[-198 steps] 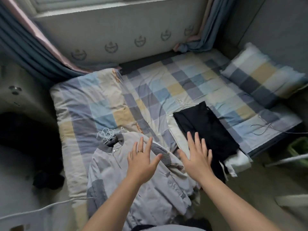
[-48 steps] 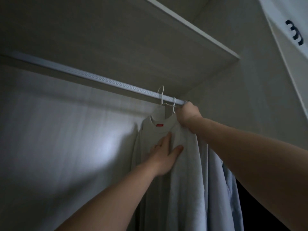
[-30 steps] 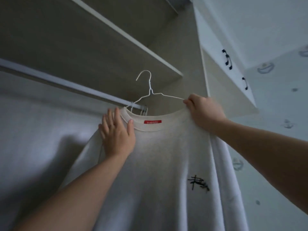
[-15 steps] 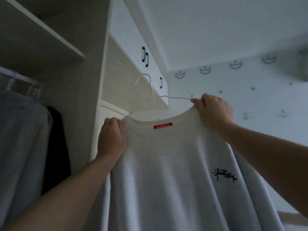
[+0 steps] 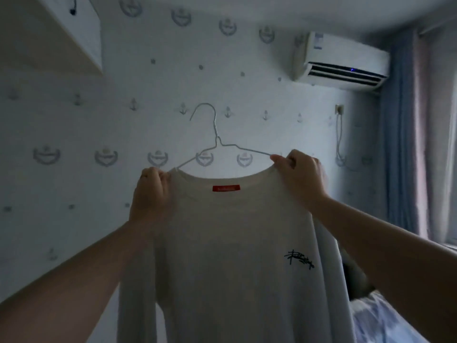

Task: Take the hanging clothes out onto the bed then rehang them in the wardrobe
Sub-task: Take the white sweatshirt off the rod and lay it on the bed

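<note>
Up in the left corner an upper cabinet [image 5: 49, 33] is jutting in against the patterned wall [image 5: 74, 125]. The left hand [image 5: 150, 191] is gripping the pale sweatshirt [image 5: 235, 256] at one shoulder, fingers curled tight round the fabric. The sweatshirt is hanging in mid-air before the wall on a thin wire hanger [image 5: 215, 134], hook pointing up, red label [image 5: 226, 188] showing at the collar. The right hand [image 5: 299, 179] is clutching the other shoulder, fingers curled over it. Beyond, an air conditioner [image 5: 341, 60] is sitting high, a blue curtain [image 5: 405, 120] hanging far right.
</note>
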